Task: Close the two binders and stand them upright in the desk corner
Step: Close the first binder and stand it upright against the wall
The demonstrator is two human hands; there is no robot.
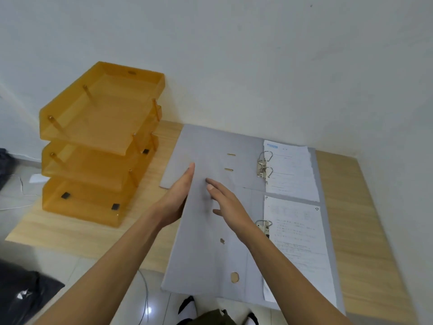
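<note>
Lying open and flat on the wooden desk (365, 231): two grey lever-arch binders, both hands over the near one.

Far binder (210, 146) spread open against the wall (257, 55), ring mechanism (264, 166) exposed, sheet of paper (290, 170) on its right half. Near binder (206, 249) spread open just in front of it, overlapping its near edge, own papers (295, 242) on the right half, near-left corner overhanging the desk edge. Left hand (175, 200) at the left edge of the near binder's cover, fingers straight and together, gripping nothing visible; fingers under the cover or not: cannot tell. Right hand (229, 205) flat, palm down, fingers extended over the cover, holding nothing. Orange three-tier letter tray (98, 141) standing at the left end of the desk, apart from both binders.
</note>
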